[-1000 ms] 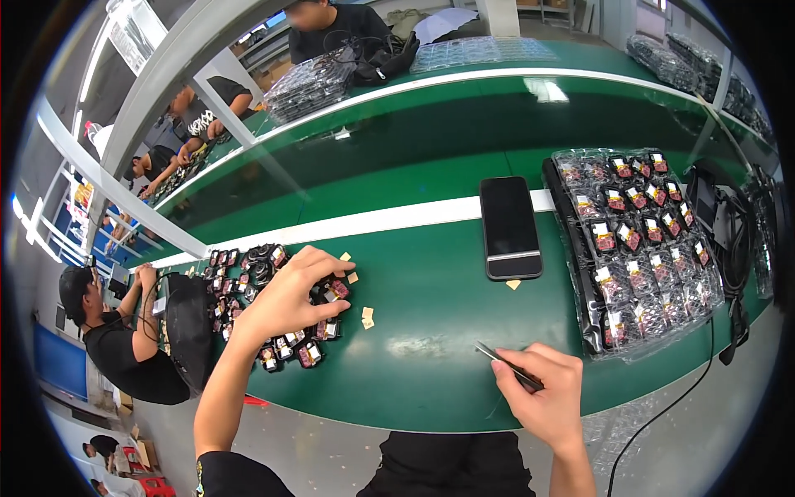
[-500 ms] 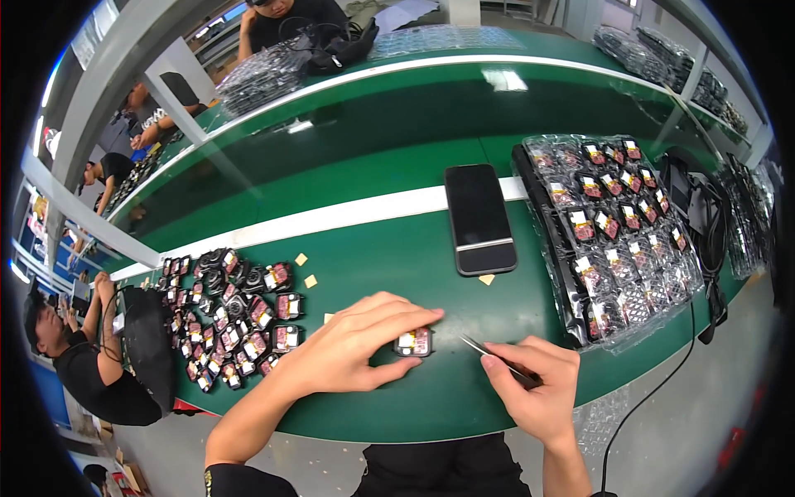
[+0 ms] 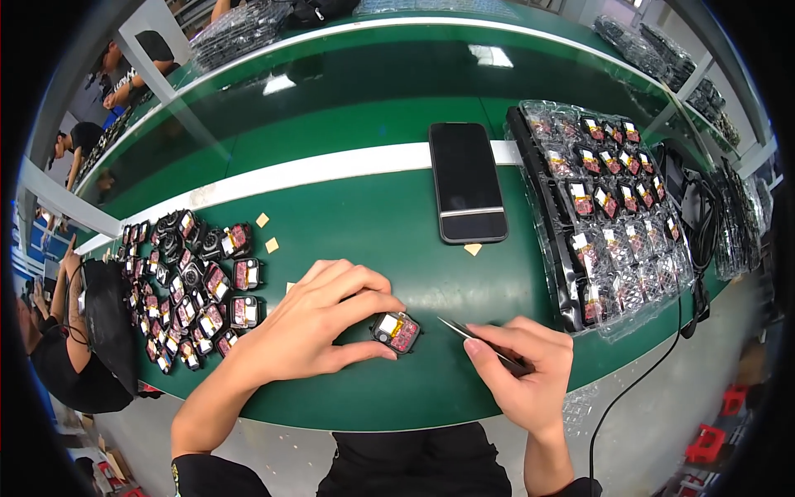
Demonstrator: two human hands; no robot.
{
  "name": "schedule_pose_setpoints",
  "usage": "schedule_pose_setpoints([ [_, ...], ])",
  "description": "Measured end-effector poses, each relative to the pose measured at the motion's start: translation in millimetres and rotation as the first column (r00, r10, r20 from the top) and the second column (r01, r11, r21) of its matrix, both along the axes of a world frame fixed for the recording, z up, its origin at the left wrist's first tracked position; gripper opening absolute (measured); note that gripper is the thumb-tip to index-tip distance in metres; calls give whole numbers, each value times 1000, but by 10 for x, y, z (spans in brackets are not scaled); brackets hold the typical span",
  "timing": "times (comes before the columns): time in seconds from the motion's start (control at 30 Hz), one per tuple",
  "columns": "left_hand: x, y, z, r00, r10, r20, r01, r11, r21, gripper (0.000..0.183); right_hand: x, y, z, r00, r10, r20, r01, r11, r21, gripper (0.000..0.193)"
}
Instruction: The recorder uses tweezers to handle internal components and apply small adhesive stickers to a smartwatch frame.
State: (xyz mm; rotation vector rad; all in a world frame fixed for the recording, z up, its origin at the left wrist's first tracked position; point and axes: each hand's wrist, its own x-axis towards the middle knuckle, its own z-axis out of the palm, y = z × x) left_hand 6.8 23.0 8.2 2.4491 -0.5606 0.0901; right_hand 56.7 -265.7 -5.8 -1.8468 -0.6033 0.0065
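Note:
On the green worktop lies a small black square device, its red circuit board and a white part facing up. Thumb and fingers of my left hand close round its left side and hold it down. My right hand grips a pair of metal tweezers, whose tips point left toward the device and stay apart from it. A crowd of similar devices covers the worktop beyond my left forearm. To the right, a clear plastic tray carries rows of the same devices in its pockets.
A black phone rests past my hands, against the white strip. Small yellowish square pieces are scattered nearby. A black cable hangs at the right edge. People work at the left, and stacked plastic trays stand beyond the clear partition.
The view has shifted, so most things sit further left and higher. The device under my left hand has turned, showing more of its board. The tweezers remain in my right hand.

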Motion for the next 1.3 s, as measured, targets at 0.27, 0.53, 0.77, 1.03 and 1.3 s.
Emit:
schedule_pose_setpoints([
  [0.27, -6, -128, -53, 998, -47, -42, 42, 993, -107, 60, 20, -46, -43, 996, 91, 4, -91, 995, 39, 16],
  [0.53, -8, -137, -96, 999, -25, -39, 20, 993, -116, 60, 3, 77, -40, 988, 144, 54, -141, 988, -59, 16],
  [0.77, 17, -132, -89, 999, -35, -25, 31, 992, -122, 62, 21, 73, -49, 981, 166, 97, -155, 981, -112, 21],
  [1.03, 25, -144, -95, 1000, -14, -1, 14, 996, -83, 61, 26, 69, -62, 961, 138, 239, -114, 987, -115, 28],
  [1.3, 35, -121, -88, 1000, -15, -24, 13, 996, -87, 60, 16, 111, -118, 940, 153, 306, -125, 986, -107, 29],
])
